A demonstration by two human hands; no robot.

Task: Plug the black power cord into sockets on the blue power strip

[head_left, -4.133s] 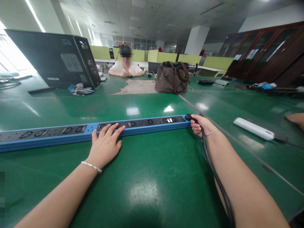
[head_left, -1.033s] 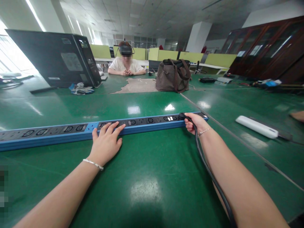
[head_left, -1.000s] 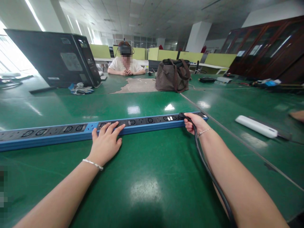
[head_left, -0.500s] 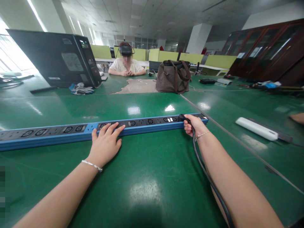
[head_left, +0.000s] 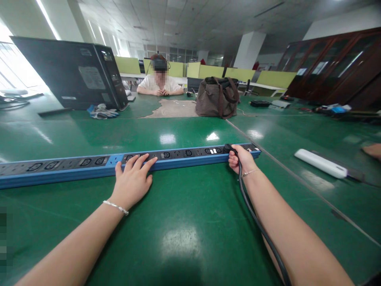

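Note:
A long blue power strip [head_left: 178,163] with a row of black sockets lies across the green table. My left hand [head_left: 133,178] rests on the strip's near edge around its middle, with fingers spread and holding nothing. Close to the strip's right end, my right hand [head_left: 242,158] is closed around a black power plug [head_left: 228,148]. That plug sits at a socket; how deep it is in cannot be made out. From it a thick black cable [head_left: 253,210] hangs down along the inside of my right forearm to the bottom of the view.
Behind the strip stand a black computer case [head_left: 74,75], a pair of work gloves [head_left: 102,111] and a brown bag [head_left: 217,97]. A person [head_left: 160,81] sits across the table, hands together. To the right lies a white oblong device [head_left: 321,163].
My right hand has shifted very slightly left at the plug, and the cable has swung a little with it. My left hand and the power strip stay where they were.

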